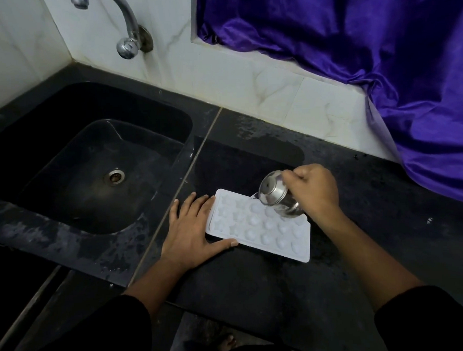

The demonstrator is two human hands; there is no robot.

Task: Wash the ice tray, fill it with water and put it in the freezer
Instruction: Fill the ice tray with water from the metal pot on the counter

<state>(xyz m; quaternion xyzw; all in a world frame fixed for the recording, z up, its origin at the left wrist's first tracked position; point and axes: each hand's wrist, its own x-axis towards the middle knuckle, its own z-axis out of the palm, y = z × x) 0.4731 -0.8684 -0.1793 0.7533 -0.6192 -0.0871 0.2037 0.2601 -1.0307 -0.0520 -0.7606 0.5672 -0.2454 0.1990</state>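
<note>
White tray [259,228] lies flat on the black counter [256,293], just right of the sink [50,117], its moulded cups facing up. Left hand [190,230] is down flat on the counter against the tray's left end, fingers straight and spread, fingertips at the far-left corner, thumb stretched along the near edge. Right hand [317,191] is over the tray's far right corner, fingers curled tight round a steel pot [275,197]. The pot is tipped right over, round base pointing up and left, mouth down at the cups; whether its rim touches the tray, I can't tell. Far left, a chrome tap [125,23] comes off the tiled wall above the sink, and a purple cloth [352,42] spills down onto the counter at far right.
</note>
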